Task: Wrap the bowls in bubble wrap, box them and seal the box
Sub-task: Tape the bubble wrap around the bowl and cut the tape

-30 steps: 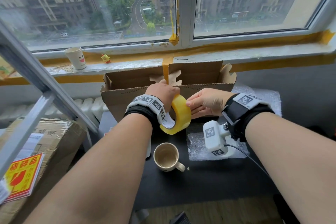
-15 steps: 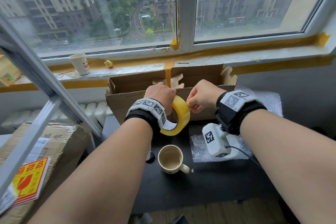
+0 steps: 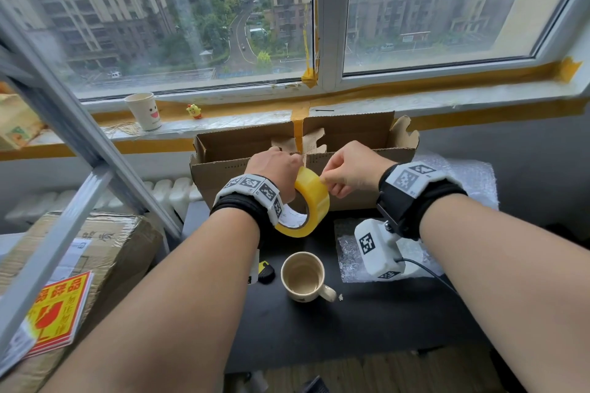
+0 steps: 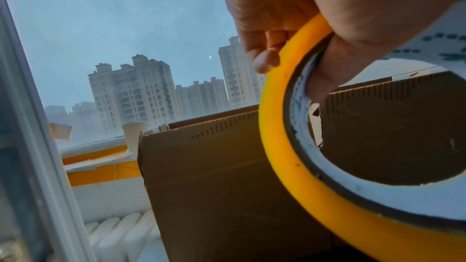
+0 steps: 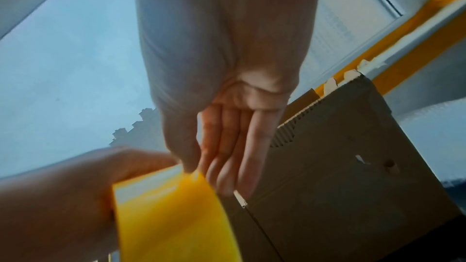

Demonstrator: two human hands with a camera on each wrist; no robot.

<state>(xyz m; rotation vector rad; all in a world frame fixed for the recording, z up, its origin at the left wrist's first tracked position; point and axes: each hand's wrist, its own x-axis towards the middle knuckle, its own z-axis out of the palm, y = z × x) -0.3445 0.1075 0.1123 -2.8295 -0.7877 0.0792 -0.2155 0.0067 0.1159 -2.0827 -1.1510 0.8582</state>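
The cardboard box (image 3: 287,175) stands open-topped at the back of the dark surface (image 3: 367,329), just below the window sill. In front of the box's near wall the left hand (image 3: 274,169) grasps the yellow tape roll (image 3: 314,204), with fingers curled through its core. The right hand (image 3: 351,169) pinches at the roll's upper rim, thumb against fingertips; the wrist view is too blurred to show a tape end. Nearer than the box stand a beige mug (image 3: 303,276) and a bubble wrap sheet (image 3: 351,252).
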